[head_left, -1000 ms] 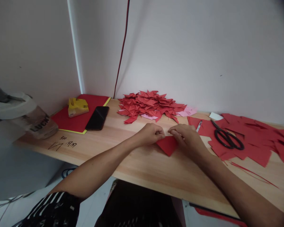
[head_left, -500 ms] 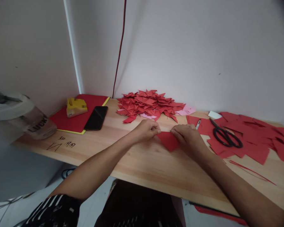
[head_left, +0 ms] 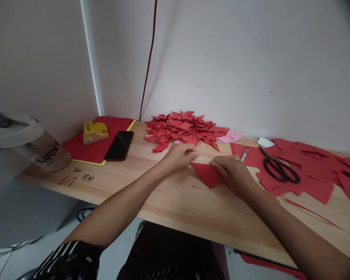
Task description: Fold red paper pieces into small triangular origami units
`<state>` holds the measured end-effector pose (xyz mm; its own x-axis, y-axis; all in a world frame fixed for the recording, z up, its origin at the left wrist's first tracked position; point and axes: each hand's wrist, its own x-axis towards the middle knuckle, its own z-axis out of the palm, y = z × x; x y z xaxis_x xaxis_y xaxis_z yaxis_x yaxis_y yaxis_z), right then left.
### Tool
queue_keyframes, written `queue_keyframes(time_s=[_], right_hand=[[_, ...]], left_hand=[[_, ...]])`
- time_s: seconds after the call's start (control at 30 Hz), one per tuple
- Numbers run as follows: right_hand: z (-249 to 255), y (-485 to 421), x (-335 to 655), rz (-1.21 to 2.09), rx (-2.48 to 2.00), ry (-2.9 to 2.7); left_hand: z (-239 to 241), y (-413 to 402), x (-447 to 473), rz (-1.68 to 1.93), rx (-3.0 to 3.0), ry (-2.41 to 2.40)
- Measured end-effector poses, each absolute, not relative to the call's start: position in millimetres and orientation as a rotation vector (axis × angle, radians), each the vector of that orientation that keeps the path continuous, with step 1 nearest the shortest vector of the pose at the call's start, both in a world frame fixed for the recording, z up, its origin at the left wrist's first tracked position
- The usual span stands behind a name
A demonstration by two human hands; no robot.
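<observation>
Lifted off since earlier, left hand (head_left: 179, 155) curls in empty grip; right hand (head_left: 231, 171) pins flat red paper triangle (head_left: 205, 174).

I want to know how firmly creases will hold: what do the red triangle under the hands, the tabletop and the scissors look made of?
Red triangle: thin matte paper, judging by its flat lie and sharp straight edges. Tabletop: light wood, visible grain lines, smooth low-sheen finish; solid or veneer cannot be told. Scissors: black handle loops, probably plastic; the blades look dark, likely metal, but too small to confirm.
</observation>
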<state>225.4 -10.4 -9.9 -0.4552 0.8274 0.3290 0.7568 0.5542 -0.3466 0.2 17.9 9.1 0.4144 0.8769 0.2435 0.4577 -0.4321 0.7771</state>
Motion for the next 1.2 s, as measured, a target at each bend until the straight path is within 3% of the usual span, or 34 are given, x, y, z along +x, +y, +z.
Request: queue_keyframes(time_s=[0.23,0.93,1.2], right_hand=[[-10.4,-15.2,213.4,0.227,-1.222,-2.345],[5.8,-9.2,235.3,0.177,-1.304,-2.145],[0.2,-7.6,245.9,-0.089,-1.308,-1.907]], left_hand=[[-4.6,7.1,14.2,0.668,2.174,0.966],[5.1,15.3,0.8,0.782,2.001,1.125],[8.5,22.0,0.2,0.830,1.273,1.018]])
